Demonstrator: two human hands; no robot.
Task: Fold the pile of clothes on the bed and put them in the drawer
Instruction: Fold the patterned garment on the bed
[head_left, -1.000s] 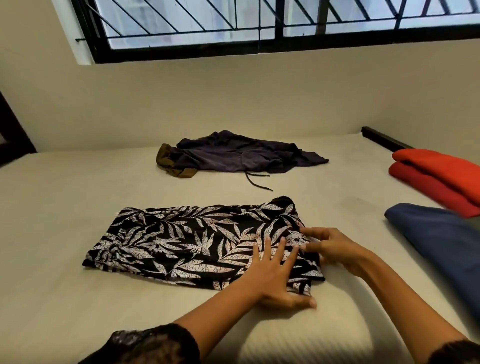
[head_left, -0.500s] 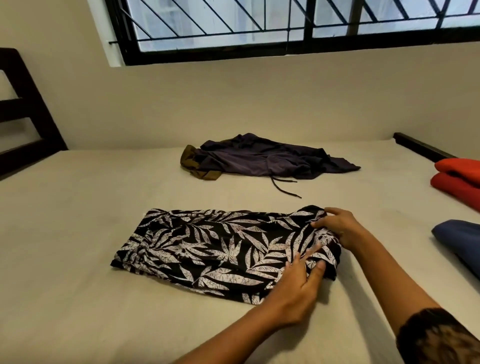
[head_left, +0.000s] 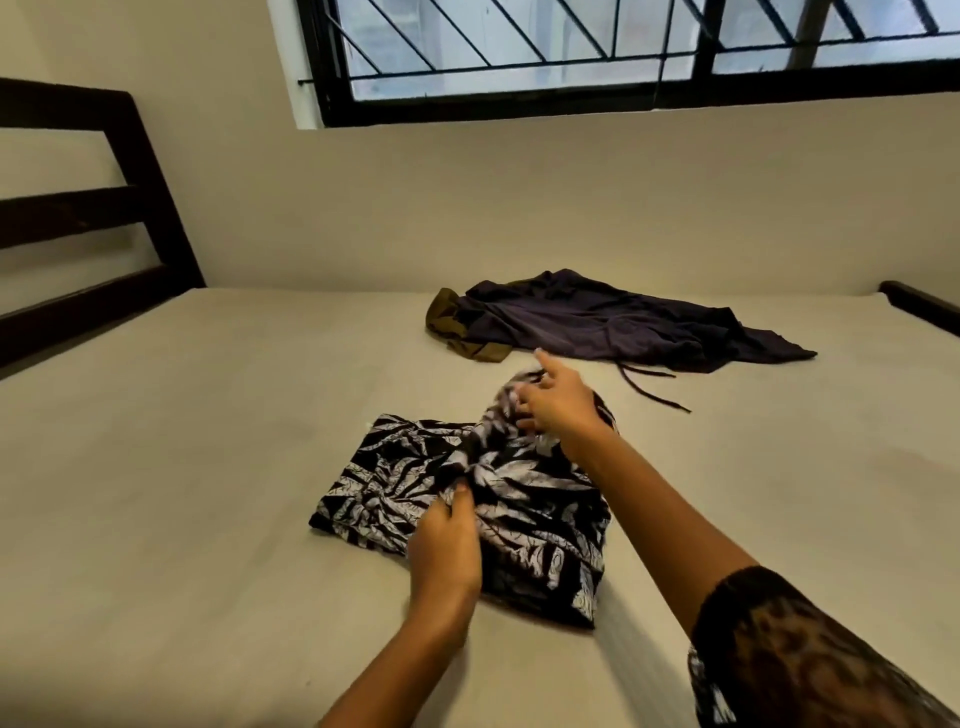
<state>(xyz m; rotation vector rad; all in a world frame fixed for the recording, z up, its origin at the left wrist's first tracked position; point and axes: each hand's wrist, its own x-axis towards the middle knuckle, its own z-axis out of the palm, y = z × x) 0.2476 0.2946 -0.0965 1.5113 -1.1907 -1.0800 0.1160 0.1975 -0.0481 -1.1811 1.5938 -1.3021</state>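
Observation:
A black garment with a white leaf print (head_left: 395, 483) lies on the beige bed (head_left: 208, 467), its right end lifted and carried over towards the left. My left hand (head_left: 447, 551) pinches the near edge of the lifted end. My right hand (head_left: 558, 402) grips the far corner of that end, forefinger sticking out. Behind it, a crumpled dark purple garment (head_left: 597, 322) with a drawstring lies on an olive-brown piece (head_left: 457, 332). No drawer is in view.
A dark wooden headboard (head_left: 88, 218) stands at the left end of the bed. A barred window (head_left: 623, 52) runs along the wall behind. A dark bed-frame end (head_left: 919, 304) shows at the far right.
Both hands have taken hold of the leaf-print garment's right end and swung it up and leftwards over itself. The view has turned left, so the red and blue folded clothes have left the frame.

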